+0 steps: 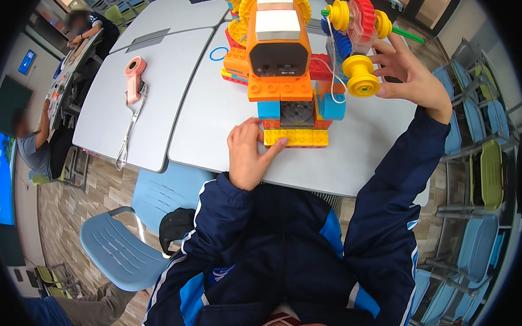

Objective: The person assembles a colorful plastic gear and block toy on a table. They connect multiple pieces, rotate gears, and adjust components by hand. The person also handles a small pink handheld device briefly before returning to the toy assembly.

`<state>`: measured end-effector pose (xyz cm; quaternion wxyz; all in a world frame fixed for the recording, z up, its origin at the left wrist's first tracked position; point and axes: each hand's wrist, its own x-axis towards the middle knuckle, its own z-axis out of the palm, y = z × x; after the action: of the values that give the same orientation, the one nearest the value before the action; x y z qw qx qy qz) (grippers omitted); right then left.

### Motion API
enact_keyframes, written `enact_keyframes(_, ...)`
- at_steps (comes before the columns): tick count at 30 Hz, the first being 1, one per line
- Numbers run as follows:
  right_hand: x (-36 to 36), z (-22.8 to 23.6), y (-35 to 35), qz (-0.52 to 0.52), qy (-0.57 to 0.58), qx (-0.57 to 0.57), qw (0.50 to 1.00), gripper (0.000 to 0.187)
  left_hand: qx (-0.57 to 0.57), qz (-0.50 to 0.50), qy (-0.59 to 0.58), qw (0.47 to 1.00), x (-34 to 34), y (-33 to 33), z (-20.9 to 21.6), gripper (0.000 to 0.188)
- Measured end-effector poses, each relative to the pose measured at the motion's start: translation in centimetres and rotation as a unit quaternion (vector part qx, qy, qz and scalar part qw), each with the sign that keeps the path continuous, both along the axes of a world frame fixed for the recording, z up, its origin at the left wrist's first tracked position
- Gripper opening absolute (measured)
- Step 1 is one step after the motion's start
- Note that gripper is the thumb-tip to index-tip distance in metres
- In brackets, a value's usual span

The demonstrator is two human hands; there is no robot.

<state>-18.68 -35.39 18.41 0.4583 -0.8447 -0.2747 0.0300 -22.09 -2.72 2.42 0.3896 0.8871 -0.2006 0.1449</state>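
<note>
A toy brick model stands near the table's front edge, with an orange block (279, 54) in its middle. Yellow bricks (296, 138) form its front foot. My left hand (251, 154) is closed at the left end of that foot, thumb across the front. On the model's upper right are a red gear wheel (362, 18) and yellow pulleys on a green rod (408, 35). My right hand (413, 73) reaches in from the right, its fingertips and thumb on a yellow spool (362, 77). A white string (333, 68) loops down beside the spool.
A pink handheld fan (135, 78) with a strap lies on the left tabletop (102, 108). A blue ring (218, 53) lies left of the model. Blue chairs (120, 250) stand at the lower left, stacked chairs (475, 130) at right. Two people sit at a far-left table.
</note>
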Motion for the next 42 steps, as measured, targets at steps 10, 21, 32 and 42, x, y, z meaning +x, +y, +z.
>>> enact_keyframes(10, -0.2, 0.1, 1.0, 0.001, 0.085, -0.018, 0.996, 0.111, 0.008, 0.005, -0.047, 0.999, 0.1, 0.0, -0.1, 0.039)
enact_keyframes(21, -0.5, 0.4, 1.9, -0.018, 0.049, -0.028, 0.998, 0.107, 0.009, 0.004, -0.049, 0.999, 0.1, 0.1, -0.3, 0.039)
enact_keyframes(32, 0.0, 0.0, 2.1, -0.01, -0.009, -0.032, 0.999, 0.101, 0.008, 0.007, -0.057, 0.998, 0.1, 0.1, -0.4, 0.039)
enact_keyframes(42, -1.1, 1.0, 2.2, -0.064, -0.048, 0.005, 0.997, 0.099, 0.012, 0.008, -0.048, 0.999, 0.1, 0.0, -0.5, 0.038)
